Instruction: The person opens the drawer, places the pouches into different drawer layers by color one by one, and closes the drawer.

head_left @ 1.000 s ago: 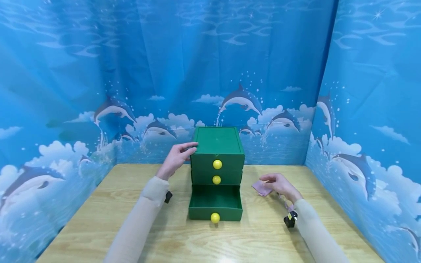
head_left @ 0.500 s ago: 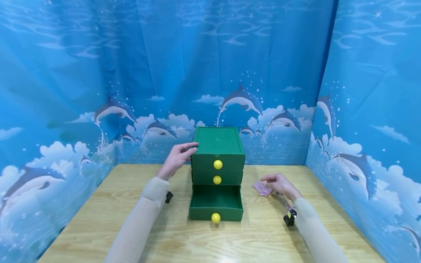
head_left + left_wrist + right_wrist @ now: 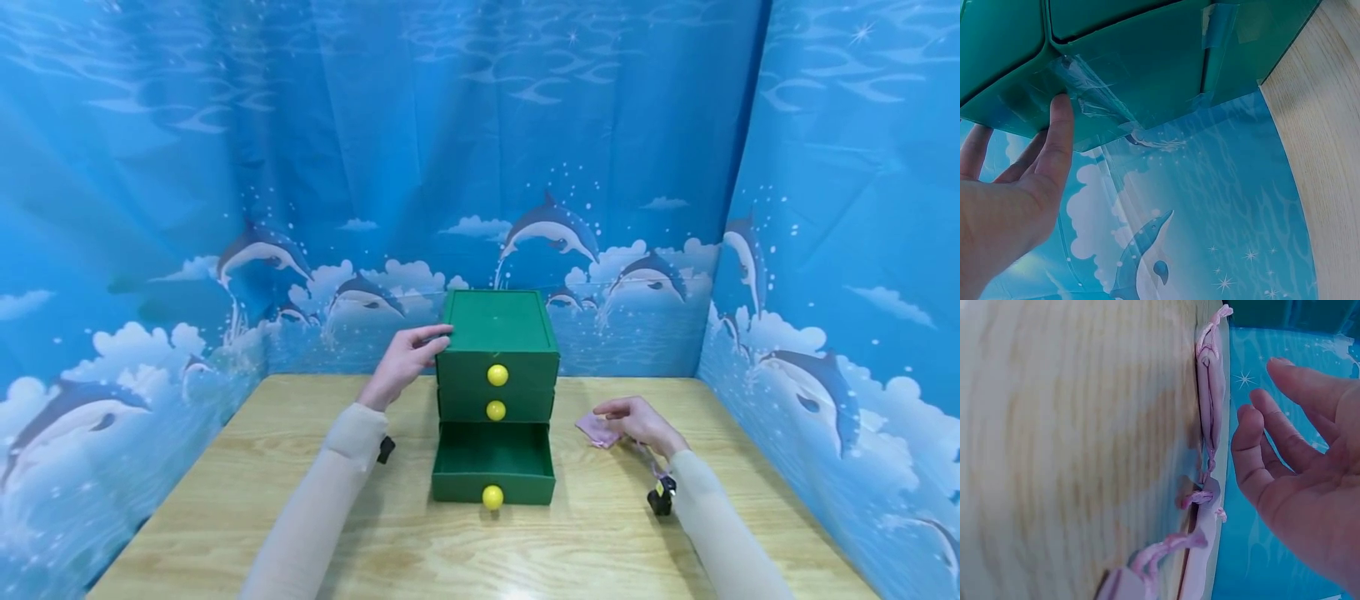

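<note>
My left hand point(image 3: 405, 362) rests at the upper left edge of a green drawer cabinet point(image 3: 497, 321), its fingertips at the top edge. In the left wrist view, a straight digit touches the cabinet's taped side point(image 3: 1135, 75). Yellow round knobs mark the three drawers; the bottom drawer point(image 3: 457, 487) is pulled out, its green floor showing. To the right, my right hand point(image 3: 637, 423) hovers over a pink drawstring pouch point(image 3: 596, 429), fingers loosely bent. In the right wrist view a gap separates this hand from the pouches point(image 3: 1210, 406) lying flat, with their twisted cords, on the table.
Everything stands on a light wood-grain table point(image 3: 495, 550). Blue curtains point(image 3: 420, 125) printed with dolphins and clouds enclose the back and sides. Small black devices point(image 3: 662, 497) show at both wrists.
</note>
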The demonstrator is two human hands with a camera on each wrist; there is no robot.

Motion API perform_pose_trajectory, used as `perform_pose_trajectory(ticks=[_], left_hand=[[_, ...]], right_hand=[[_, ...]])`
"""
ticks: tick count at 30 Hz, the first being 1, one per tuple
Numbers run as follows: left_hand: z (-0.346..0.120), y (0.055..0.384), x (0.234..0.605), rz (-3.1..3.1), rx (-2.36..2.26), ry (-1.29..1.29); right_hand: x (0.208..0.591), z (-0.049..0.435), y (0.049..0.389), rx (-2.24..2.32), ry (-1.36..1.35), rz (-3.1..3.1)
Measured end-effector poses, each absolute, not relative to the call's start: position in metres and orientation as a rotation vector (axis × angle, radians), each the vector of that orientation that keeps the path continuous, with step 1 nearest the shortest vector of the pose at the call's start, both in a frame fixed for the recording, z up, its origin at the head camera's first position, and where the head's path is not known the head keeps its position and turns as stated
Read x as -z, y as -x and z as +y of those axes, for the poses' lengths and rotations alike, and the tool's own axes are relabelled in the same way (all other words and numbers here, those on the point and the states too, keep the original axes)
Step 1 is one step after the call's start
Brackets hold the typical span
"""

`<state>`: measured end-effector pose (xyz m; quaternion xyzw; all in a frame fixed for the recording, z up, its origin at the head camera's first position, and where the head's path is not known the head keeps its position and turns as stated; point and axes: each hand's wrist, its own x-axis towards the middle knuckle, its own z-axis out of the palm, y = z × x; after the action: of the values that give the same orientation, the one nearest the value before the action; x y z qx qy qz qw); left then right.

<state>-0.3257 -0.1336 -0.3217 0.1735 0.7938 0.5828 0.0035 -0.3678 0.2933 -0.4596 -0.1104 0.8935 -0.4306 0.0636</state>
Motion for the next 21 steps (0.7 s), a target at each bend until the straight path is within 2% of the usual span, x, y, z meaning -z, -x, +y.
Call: perform_pose_trajectory(ticks=[11,21], left_hand=[[-0.133,0.327,0.322,2.501,-1.828,-0.568],[-0.137,0.351,0.344,2.512,-1.843,-0.555]], right_hand=[[0.462,0.294,0.370,1.266,0.344,2.699],[0.464,0.296,0.369,1.210,0.328,2.702]])
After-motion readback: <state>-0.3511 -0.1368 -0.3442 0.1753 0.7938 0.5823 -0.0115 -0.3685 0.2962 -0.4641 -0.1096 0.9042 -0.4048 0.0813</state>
